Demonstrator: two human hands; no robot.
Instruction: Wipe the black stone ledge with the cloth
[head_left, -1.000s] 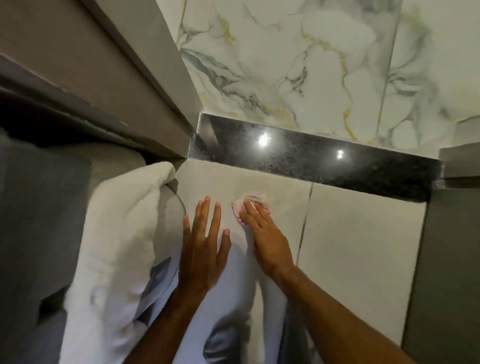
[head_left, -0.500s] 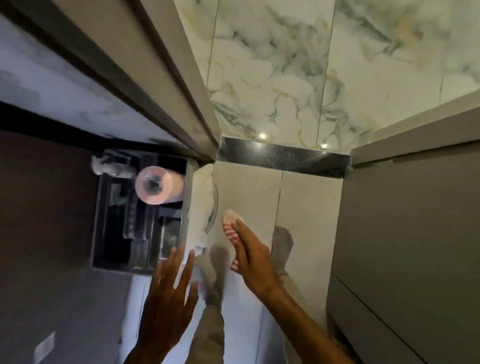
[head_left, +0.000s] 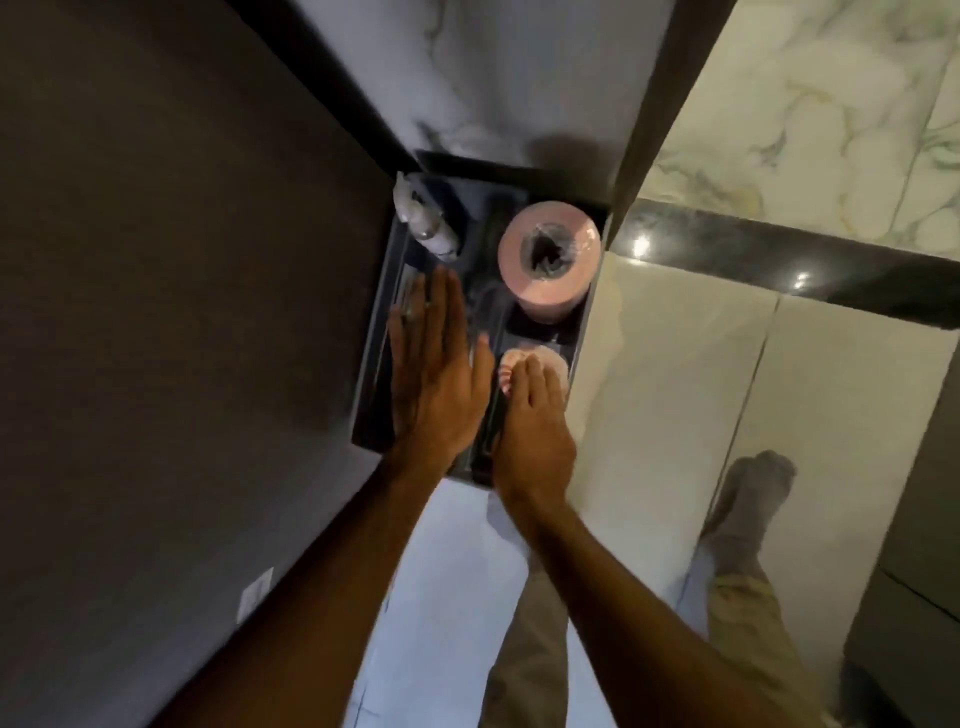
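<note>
The black stone ledge (head_left: 779, 257) runs as a glossy dark strip across the right, between pale tiles below and marbled tiles above. My right hand (head_left: 532, 426) presses a pink-and-white striped cloth (head_left: 530, 361) under its fingertips, over the dark recessed niche (head_left: 376, 374) and well left of the ledge. My left hand (head_left: 434, 374) lies flat with fingers straight over the niche's left side, holding nothing.
Inside the niche stand a pink paper roll (head_left: 548, 254) and a pale spray nozzle (head_left: 423, 221). A dark wall panel fills the left. My legs and a foot (head_left: 748, 499) stand on glossy floor tiles below. A grey cabinet edge (head_left: 914, 571) is at the right.
The view has swung left from the ledge to the niche. Both hands moved left with it, the right one carrying the cloth from the pale tile to the niche.
</note>
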